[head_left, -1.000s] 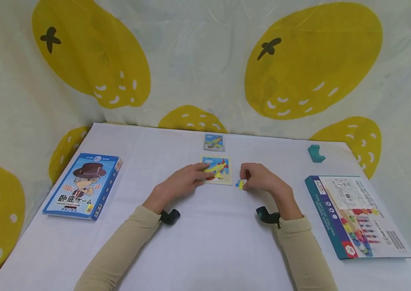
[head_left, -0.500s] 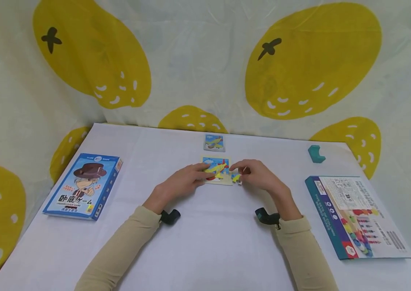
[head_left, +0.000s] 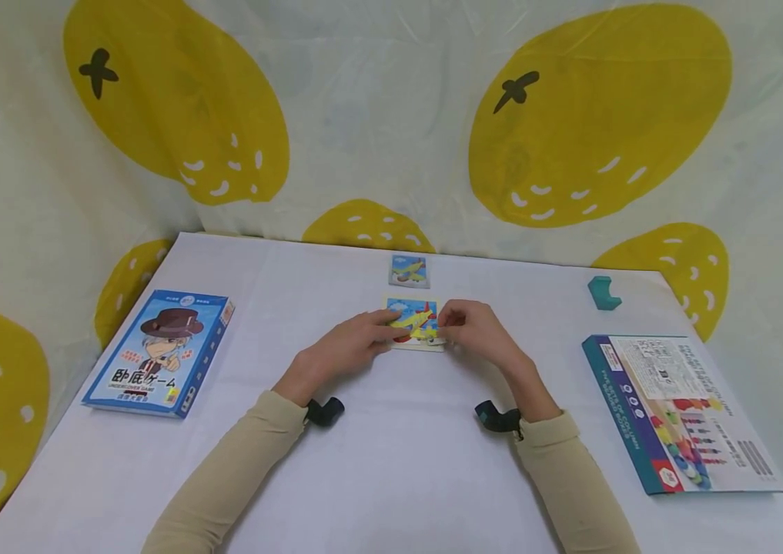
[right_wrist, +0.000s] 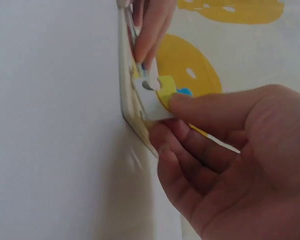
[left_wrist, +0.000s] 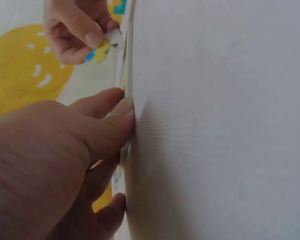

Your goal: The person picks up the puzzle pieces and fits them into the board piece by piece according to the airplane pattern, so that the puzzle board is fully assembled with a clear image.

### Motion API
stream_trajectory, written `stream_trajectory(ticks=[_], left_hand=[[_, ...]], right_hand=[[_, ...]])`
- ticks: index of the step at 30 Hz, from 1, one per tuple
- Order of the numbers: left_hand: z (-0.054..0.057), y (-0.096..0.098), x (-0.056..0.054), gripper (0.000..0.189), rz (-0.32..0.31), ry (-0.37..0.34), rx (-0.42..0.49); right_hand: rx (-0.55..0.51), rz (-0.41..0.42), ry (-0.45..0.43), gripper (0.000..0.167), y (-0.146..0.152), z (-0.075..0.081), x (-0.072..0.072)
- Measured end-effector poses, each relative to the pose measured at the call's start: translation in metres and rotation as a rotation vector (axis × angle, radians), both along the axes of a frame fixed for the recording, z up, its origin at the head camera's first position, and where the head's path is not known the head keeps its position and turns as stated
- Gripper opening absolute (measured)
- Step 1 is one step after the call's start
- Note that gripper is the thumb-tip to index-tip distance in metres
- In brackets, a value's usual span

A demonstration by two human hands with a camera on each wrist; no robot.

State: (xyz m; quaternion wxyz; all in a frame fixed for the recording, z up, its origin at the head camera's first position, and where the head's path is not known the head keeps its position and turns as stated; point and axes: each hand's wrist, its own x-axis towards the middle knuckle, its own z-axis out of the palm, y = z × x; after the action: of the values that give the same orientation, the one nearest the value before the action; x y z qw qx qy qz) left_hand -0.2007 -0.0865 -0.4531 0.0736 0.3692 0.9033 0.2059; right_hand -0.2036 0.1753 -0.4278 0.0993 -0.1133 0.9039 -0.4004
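Observation:
A small jigsaw board (head_left: pixel 424 348) with a yellow plane on blue sky lies mid-table. My left hand (head_left: pixel 346 342) holds its left side, the thumb at the near edge and fingers over the picture. At the lower right corner, my right hand (head_left: pixel 480 331) pinches a jigsaw piece between thumb and fingers. The right wrist view shows this jigsaw piece (right_wrist: pixel 165 92), white, yellow and blue, tilted over the board's edge. Whether it touches the board I cannot tell. My left fingers hide part of the picture.
A small card (head_left: pixel 409 271) with the same plane picture lies behind the board. To the left lies a blue game box (head_left: pixel 158 354). A larger box (head_left: pixel 682 412) and a teal curved block (head_left: pixel 602 293) lie at the right.
My right hand has moved left with the jigsaw piece, from the table beside the board to the board's lower right corner. My left hand has stayed in place.

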Motion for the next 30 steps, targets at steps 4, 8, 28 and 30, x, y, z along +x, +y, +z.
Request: stream_trajectory(ticks=[4,8,28,30], left_hand=[[0.001,0.001,0.001,0.041,0.000,-0.002,0.009],[0.002,0.002,0.002,0.041,-0.002,-0.007,0.016],[0.004,0.002,0.003,0.040,-0.004,-0.020,0.027],[0.005,0.001,0.003,0.040,0.003,-0.025,0.028]], right_hand=[[0.015,-0.044,-0.012,0.006,-0.007,-0.003,0.002],[0.046,-0.073,-0.006,0.006,-0.011,-0.006,0.003],[0.129,-0.037,0.063,0.003,-0.013,-0.015,0.003],[0.122,-0.041,0.062,0.003,-0.012,-0.014,0.004]])
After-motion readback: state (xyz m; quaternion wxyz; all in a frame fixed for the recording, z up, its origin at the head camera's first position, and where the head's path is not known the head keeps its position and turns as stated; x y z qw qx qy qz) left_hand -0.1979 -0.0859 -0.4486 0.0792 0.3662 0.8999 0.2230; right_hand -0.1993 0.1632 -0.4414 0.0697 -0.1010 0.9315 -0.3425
